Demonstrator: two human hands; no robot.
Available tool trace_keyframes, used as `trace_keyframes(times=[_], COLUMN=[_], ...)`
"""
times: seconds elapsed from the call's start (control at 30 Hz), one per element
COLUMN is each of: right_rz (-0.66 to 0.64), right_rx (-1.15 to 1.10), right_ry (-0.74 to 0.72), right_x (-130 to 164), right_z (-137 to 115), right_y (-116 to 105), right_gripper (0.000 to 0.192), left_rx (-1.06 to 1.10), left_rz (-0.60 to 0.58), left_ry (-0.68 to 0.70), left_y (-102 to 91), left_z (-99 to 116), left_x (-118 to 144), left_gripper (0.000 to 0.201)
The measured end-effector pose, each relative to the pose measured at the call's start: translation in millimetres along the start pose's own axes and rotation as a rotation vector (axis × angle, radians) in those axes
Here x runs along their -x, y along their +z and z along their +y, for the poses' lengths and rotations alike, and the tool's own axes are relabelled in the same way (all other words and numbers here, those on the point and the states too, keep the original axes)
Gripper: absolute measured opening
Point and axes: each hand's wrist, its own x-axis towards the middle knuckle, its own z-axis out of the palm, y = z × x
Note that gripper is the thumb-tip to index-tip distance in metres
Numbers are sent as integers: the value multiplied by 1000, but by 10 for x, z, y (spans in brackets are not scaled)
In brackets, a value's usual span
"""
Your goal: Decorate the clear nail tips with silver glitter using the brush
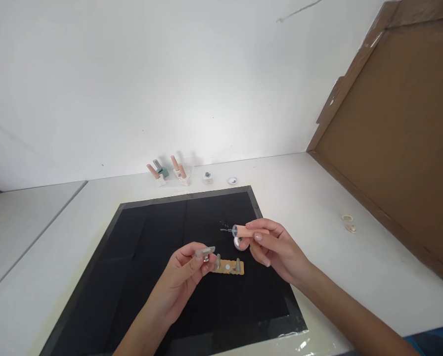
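Note:
My left hand pinches a small stand topped by a pale, translucent false nail, held level above the black mat. Between the fingers of my right hand is a nail polish brush with a peach cap-handle. Its bristle tip points left toward the false nail, with a gap between them. Below, a yellow-tan strip bears upright greyish false nails. A small round white container sits on the mat, partly hidden behind my right hand.
Along the back stand several nail polish bottles, a capless bottle and a round white lid or dish. The black mat is taped to a white table. Two small beige items lie right, beside a cardboard panel.

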Motion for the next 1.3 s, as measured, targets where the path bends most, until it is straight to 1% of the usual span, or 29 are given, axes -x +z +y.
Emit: trace_keyframes(times=[0.2,0.5,0.73,0.9,1.13,1.3], right_rz=[-37,-119,-122,-124,-143,-145], right_rx=[-45,-63,-101,-104,-93,-62], right_ry=[16,-7,9,10,-5,-6], right_x=[-6,0,-3,-6,-1,-3], right_z=[24,5,14,25,47,35], right_y=[-30,-36,-44,-53,-75,-46], right_gripper=[22,29,28,24,20,17], left_rx=[-1,7,9,0,25,27], left_rz=[-3,-9,-19,-31,-17,0], left_ry=[-2,7,7,31,74,82], left_y=[1,-2,-10,-20,-22,-26], left_z=[-1,4,-4,-8,-20,-27], left_x=[-8,3,-26,-9,4,-11], left_gripper=[14,14,13,14,14,14])
